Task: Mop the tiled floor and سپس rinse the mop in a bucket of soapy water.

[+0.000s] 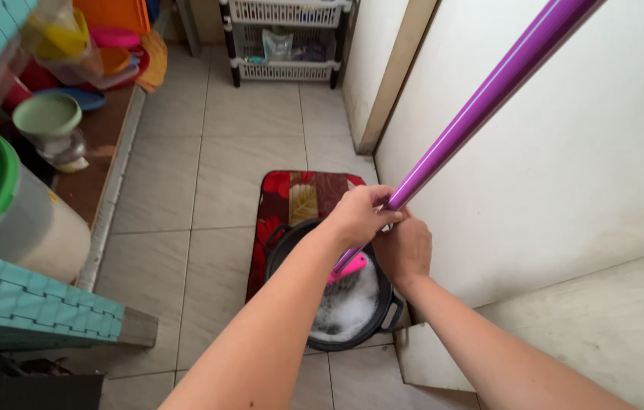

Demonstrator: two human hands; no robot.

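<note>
I see the purple mop handle (481,106) running diagonally from top right down into a black bucket (394,310) of white suds. Pink mop head (348,267) sits in the foam. Left hand (360,215) is clamped round the handle, right hand (405,247) gripping just below it (hands touching). Bucket stands on a red floral mat (292,201) on the tiled floor (185,175), beside the white wall (565,175).

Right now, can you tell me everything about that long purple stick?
The purple stick is a long, shiny, smooth pole, metal or plastic by its look, with a pale streak of light along it. It slants from the top right corner down into a black bucket of white foam, where its pink end shows. The left hand and right hand both grip it just above the bucket.
</note>
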